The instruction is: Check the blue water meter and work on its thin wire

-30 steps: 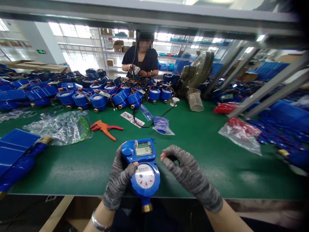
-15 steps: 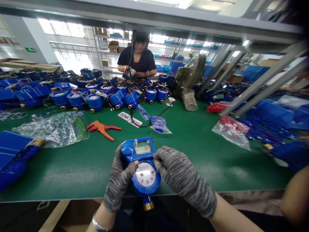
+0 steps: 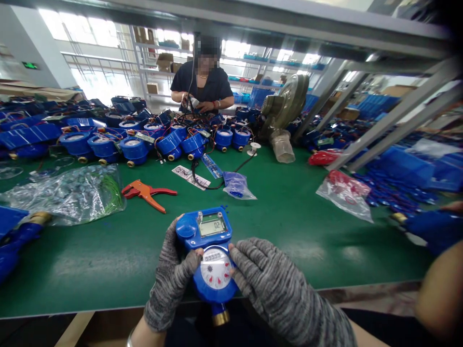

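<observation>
A blue water meter [image 3: 216,273] with a small lit screen showing 02 and a round dial stands tilted toward me at the table's front edge. My left hand [image 3: 169,271], in a grey fingerless glove, grips its left side, the thumb resting at the dial's rim. On the other side, my gloved right hand [image 3: 269,274] has its fingers close together, with the tips pressed against the meter's right edge by the dial. Its palm is hidden. Orange-red wire strippers [image 3: 149,194] lie beyond the meter, left of a small bag of blue parts [image 3: 238,186].
Rows of blue meters [image 3: 133,149] with loose wires line the far side of the green table [image 3: 289,217]. A bag of seals and green wire [image 3: 72,197] lies left, a bag of red parts [image 3: 345,193] right. A co-worker [image 3: 203,84] stands opposite, behind a fan [image 3: 289,106].
My right hand has slid down along the meter's right edge, from the corner beneath the screen to beside the dial. The view has shifted slightly. My left hand keeps its grip.
</observation>
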The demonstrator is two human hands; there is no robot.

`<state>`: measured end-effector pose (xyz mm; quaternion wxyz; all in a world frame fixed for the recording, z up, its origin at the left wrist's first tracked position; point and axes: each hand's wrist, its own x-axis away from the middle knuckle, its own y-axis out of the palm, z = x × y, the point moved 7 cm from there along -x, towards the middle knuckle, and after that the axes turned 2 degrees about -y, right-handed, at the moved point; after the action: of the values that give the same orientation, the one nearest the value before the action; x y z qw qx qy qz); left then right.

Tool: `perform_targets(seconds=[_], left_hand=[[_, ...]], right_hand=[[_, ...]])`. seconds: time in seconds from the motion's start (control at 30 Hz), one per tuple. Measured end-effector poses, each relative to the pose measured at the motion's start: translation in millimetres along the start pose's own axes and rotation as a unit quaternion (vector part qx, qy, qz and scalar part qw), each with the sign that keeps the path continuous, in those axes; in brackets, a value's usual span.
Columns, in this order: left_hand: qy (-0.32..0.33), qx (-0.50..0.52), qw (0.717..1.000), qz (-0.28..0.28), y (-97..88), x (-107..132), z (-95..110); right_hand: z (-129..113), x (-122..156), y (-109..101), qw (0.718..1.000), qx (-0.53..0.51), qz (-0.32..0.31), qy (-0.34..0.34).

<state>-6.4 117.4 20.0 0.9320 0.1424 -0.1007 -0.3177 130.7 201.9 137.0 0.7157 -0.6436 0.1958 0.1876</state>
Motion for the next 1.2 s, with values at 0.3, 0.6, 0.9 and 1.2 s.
perform_targets(seconds=[0.3,0.6,0.9,1.2], left_hand=[[0.019,-0.025,0.999,0.032,-1.7,6.4,4.2],[0.030,-0.036,0.999,0.028,4.6,8.1,10.5],[-0.001,0.001,0.999,0.047,1.0,9.1,1.5],[0.016,-0.036,0.997,0.061,2.2,8.7,2.5]], right_hand=[[55.9,25.4,39.6,0.902,-0.369,-0.038,0.221],[34.2,8.8,79.0,0.509,-0.799,-0.123,0.295],[31.5,-1.1,79.4,0.515,-0.798,-0.108,0.296],[64.4,11.1,102.8,0.615,-0.720,-0.148,0.285]])
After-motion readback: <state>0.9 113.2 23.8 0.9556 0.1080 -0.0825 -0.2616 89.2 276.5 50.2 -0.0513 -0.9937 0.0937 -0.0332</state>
